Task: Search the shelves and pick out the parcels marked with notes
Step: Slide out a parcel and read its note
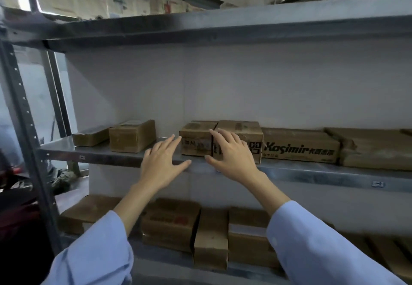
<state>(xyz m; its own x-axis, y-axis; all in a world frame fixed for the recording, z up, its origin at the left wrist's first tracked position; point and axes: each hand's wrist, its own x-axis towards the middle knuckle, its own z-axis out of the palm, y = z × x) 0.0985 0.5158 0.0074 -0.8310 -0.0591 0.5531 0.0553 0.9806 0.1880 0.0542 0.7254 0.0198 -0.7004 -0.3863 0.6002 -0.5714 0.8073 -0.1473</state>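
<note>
Brown cardboard parcels stand in a row on the middle metal shelf (pixel 107 154). My left hand (pixel 161 162) reaches with spread, straight fingers just left of a small parcel (pixel 195 136), fingertips near its left face. My right hand (pixel 231 153) lies with straight fingers over the front of the neighbouring parcel (pixel 243 128), thumb low by the shelf edge. Neither hand grips anything. No note shows on any parcel face that I can see.
On the same shelf: a flat parcel (pixel 90 137) and a box (pixel 131 137) at left, a long "Kosimir" box (pixel 301 146) and a wide one (pixel 376 151) at right. Several parcels (pixel 171 224) fill the lower shelf. An upright post (pixel 26 117) stands left.
</note>
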